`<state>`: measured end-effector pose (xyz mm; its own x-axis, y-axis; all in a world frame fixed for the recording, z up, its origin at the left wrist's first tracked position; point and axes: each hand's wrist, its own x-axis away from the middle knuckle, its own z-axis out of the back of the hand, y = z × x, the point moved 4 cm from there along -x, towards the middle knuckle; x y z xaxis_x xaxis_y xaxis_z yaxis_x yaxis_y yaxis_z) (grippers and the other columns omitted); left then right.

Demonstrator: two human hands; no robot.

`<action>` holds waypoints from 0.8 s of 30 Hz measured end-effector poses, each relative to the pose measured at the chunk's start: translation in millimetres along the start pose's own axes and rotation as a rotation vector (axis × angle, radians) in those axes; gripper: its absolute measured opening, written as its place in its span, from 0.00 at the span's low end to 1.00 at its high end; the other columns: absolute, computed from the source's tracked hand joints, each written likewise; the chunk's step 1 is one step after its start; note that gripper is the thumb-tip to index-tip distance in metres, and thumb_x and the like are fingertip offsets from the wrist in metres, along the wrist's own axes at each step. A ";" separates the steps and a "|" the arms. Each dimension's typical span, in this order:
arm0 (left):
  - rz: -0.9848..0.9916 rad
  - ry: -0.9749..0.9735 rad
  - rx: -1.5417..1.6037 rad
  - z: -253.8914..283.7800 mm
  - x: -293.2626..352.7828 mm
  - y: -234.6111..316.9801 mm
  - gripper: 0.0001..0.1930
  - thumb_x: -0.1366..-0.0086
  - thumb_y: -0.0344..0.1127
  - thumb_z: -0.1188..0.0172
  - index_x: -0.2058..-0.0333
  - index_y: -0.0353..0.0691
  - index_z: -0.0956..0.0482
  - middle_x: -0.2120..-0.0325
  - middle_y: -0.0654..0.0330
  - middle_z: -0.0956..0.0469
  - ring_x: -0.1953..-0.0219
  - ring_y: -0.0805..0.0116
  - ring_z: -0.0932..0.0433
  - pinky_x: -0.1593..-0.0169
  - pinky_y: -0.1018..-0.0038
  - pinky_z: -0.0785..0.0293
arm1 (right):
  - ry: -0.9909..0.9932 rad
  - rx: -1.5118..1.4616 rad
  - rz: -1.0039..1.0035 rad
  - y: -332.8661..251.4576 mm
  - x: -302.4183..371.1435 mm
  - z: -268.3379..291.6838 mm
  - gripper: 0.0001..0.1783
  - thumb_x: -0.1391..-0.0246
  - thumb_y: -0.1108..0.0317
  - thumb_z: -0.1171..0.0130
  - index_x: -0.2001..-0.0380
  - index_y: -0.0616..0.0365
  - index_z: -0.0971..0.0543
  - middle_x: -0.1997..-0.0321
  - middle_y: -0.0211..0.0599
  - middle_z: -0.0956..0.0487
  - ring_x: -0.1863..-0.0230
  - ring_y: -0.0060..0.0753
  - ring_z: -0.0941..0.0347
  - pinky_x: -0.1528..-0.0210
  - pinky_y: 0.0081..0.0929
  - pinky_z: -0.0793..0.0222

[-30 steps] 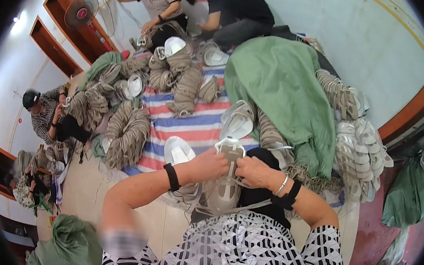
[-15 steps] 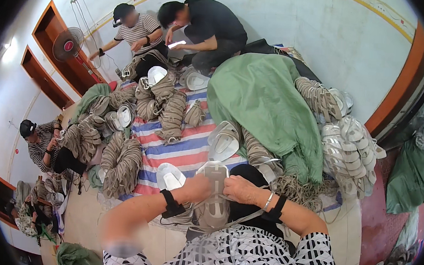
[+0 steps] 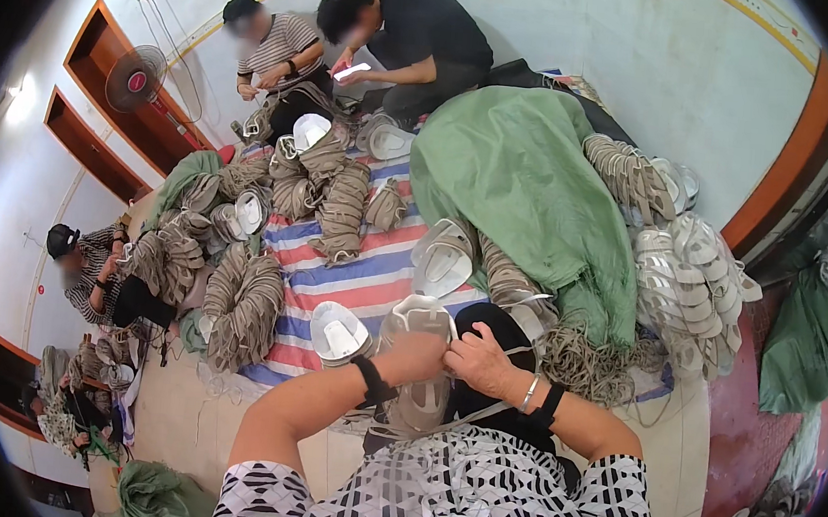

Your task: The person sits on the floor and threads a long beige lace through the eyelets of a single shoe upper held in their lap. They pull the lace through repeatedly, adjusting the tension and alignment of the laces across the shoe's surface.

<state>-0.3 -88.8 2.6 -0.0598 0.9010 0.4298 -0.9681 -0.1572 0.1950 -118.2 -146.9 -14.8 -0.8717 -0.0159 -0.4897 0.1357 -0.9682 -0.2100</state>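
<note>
Far left of the left hand lies a bundle [image 3: 243,308] of tan uppers, on or at the edge of a striped sheet [image 3: 335,277]. Just beyond that hand, to its left, a spare upper [image 3: 338,333] shows its white lining; a careless swing of the left wrist could knock it.

The left hand [image 3: 413,358] lies over the middle of the working upper [image 3: 421,407], fingers bent inward; how tightly they close, and on what, I cannot tell. The upper is directly beneath, its pale collar beyond the knuckles and its toe toward the lap. With so much covered, a twisted or misplaced lace could go unnoticed.

The right hand [image 3: 479,361] meets the left at the upper's right edge, thumb and forefinger drawn close together; whatever lies between them is too small to make out. A thin end could slip out if they loosen. Below this hand a lace [image 3: 464,420] trails across the lap, where it might snag or be pulled uneven. The dark knee [image 3: 499,321] beside the upper could tip it by shifting. Farther right of the right hand hangs a tangle [image 3: 581,359] of laces, below the green sack [image 3: 527,185]; a loose end straying there could catch.
</note>
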 end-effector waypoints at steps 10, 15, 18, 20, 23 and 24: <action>-0.099 -0.085 -0.051 1.5 -10.9 3.2 0.11 0.45 0.38 0.43 0.69 0.37 0.20 0.73 0.51 0.20 0.68 0.52 0.19 0.67 0.58 0.26 | 0.007 -0.011 -0.004 4.9 1.4 1.3 0.05 0.54 0.63 0.44 0.75 0.49 0.28 0.72 0.30 0.32 0.65 0.34 0.33 0.46 0.48 0.41; 0.038 0.343 0.921 13.5 14.5 -50.6 0.09 0.41 0.36 0.45 0.73 0.37 0.22 0.76 0.55 0.22 0.75 0.65 0.23 0.70 0.67 0.28 | -0.003 -0.085 -0.003 4.9 -1.7 7.1 0.05 0.54 0.63 0.43 0.73 0.49 0.27 0.72 0.30 0.31 0.65 0.33 0.33 0.50 0.42 0.39; 0.417 0.265 1.401 -8.9 35.3 -69.6 0.10 0.37 0.37 0.47 0.68 0.35 0.25 0.76 0.56 0.24 0.75 0.69 0.26 0.69 0.71 0.29 | -0.152 -0.126 -0.159 -1.5 -14.3 -5.4 0.09 0.55 0.64 0.38 0.70 0.50 0.25 0.73 0.30 0.31 0.67 0.34 0.32 0.55 0.32 0.37; 0.138 0.571 1.078 -0.3 40.2 -58.3 0.09 0.35 0.37 0.48 0.68 0.37 0.25 0.80 0.63 0.27 0.78 0.76 0.31 0.74 0.77 0.35 | -0.148 -0.388 -0.292 -13.0 -31.4 -17.1 0.07 0.50 0.66 0.43 0.67 0.54 0.25 0.72 0.35 0.26 0.68 0.38 0.27 0.63 0.33 0.33; -0.008 0.806 0.713 -2.6 42.6 -47.5 0.07 0.34 0.35 0.49 0.68 0.38 0.26 0.82 0.64 0.28 0.80 0.77 0.32 0.76 0.78 0.37 | -0.209 -0.883 -0.627 -28.0 -50.0 -41.1 0.08 0.44 0.66 0.48 0.65 0.58 0.24 0.73 0.36 0.23 0.75 0.34 0.25 0.73 0.31 0.30; -0.024 0.851 0.617 -4.7 39.9 -53.3 0.07 0.34 0.34 0.50 0.68 0.38 0.26 0.81 0.63 0.28 0.80 0.75 0.31 0.76 0.77 0.37 | -0.256 -1.124 -0.731 -29.2 -48.8 -47.7 0.09 0.43 0.66 0.50 0.65 0.59 0.24 0.74 0.36 0.22 0.78 0.31 0.25 0.76 0.29 0.30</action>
<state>47.8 -42.6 5.1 -0.4251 0.8557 -0.2949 -0.6939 -0.0989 0.7133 -57.2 -106.0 -25.2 -0.9546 0.2433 0.1721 -0.1904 -0.0538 -0.9802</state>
